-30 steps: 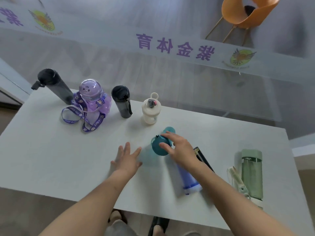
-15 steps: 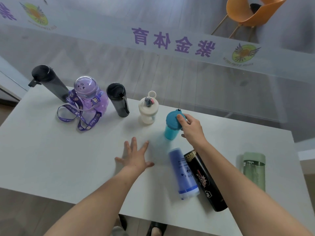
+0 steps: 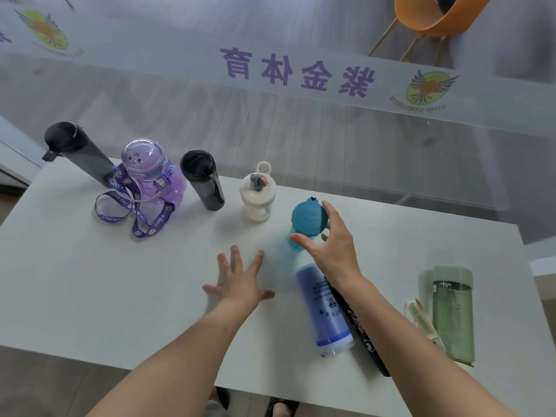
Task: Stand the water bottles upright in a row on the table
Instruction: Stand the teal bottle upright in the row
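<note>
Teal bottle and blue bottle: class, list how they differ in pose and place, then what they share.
The teal bottle stands upright; the blue bottle lies on its side. The teal bottle ends the back row; the blue bottle lies nearer the front edge. Both rest on the table.

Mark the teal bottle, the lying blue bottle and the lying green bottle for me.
teal bottle [image 3: 307, 219], head view, top of its lid.
blue bottle [image 3: 323, 314], head view, middle of its printed body.
green bottle [image 3: 452, 320], head view, middle of its body.
</note>
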`<state>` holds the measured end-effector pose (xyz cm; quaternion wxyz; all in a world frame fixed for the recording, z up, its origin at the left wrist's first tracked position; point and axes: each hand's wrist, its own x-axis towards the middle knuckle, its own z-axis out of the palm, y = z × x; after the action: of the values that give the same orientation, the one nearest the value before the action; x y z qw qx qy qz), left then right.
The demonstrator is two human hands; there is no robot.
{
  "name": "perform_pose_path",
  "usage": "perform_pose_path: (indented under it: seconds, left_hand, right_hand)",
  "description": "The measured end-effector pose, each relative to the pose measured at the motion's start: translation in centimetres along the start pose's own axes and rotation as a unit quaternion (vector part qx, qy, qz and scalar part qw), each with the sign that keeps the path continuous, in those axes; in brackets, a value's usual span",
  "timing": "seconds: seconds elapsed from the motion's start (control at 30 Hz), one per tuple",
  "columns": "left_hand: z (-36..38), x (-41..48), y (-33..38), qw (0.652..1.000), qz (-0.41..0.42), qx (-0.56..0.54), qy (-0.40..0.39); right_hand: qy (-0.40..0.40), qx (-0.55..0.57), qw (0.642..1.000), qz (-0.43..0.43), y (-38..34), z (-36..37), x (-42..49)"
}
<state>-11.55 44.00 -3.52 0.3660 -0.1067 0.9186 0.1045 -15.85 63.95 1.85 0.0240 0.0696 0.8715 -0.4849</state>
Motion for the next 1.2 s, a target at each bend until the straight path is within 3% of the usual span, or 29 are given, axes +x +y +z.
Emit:
perform_pose_path:
  seconds: [0.43,1.2]
  left_hand:
    - [0.2,0.3,-0.1,1.000,0.007,0.018,0.005]
    - [-0.3,-0.1,0.1,0.999,0.009,0.035,-0.003]
  right_hand:
    - [0.056,-0.003,0.998,-0.034,-1.0,0.7,5.0]
    - [0.046,-0.017,0.998,-0.042,-1.0,-0.3,5.5]
